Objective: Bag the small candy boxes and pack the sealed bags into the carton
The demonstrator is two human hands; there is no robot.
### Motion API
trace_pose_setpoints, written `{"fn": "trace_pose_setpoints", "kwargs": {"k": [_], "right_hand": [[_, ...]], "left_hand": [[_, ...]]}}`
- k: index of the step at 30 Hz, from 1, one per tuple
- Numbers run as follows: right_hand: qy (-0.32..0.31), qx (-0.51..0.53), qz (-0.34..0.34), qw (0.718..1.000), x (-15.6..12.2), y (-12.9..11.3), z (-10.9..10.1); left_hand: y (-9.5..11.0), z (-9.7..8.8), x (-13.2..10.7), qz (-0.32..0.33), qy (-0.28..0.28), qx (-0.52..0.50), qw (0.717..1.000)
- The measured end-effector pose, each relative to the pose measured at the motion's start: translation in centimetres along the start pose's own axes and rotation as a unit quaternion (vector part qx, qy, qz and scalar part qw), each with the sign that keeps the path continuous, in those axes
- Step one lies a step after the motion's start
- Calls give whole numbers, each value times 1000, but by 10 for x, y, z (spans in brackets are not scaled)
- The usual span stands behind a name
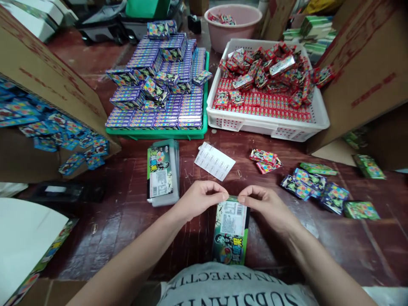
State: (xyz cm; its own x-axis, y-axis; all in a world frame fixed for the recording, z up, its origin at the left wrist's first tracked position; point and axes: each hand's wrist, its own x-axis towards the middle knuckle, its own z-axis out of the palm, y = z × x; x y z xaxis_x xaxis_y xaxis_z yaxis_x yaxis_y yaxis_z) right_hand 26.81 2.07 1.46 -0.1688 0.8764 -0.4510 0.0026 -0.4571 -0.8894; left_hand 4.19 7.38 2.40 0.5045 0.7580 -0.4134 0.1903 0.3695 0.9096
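Note:
Between my hands is a flat, green-and-black printed candy package [231,238] with a white label, its far edge pinched from both sides. My left hand [204,197] grips the left corner of that edge between thumb and fingers. At the right corner, my right hand [263,199] does the same. Just beyond my hands lies a white sticker sheet [215,161]. To the left of my left hand rests a stack of clear plastic sleeves [174,187], topped by a similar printed package [159,172].
A green tray [205,123] holds stacked purple boxes; a white crate [267,127] holds red ones. Loose red packs [265,160], blue packs [304,182] and green packs [361,210] lie on the right. Cardboard boxes [54,72] flank both sides. A pink basin [234,32] stands behind.

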Motion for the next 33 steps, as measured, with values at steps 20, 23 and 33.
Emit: {"fn": "trace_pose_setpoints", "kwargs": {"k": [20, 23, 33], "right_hand": [[-56, -85, -40, 994, -11, 4, -11], [-60, -90, -40, 993, -9, 8, -13], [-58, -139, -102, 983, -3, 16, -14]], "left_hand": [[-4, -18, 3, 14, -54, 34, 998], [-4, -16, 3, 10, -39, 45, 998], [-3, -13, 4, -33, -23, 27, 999]]}}
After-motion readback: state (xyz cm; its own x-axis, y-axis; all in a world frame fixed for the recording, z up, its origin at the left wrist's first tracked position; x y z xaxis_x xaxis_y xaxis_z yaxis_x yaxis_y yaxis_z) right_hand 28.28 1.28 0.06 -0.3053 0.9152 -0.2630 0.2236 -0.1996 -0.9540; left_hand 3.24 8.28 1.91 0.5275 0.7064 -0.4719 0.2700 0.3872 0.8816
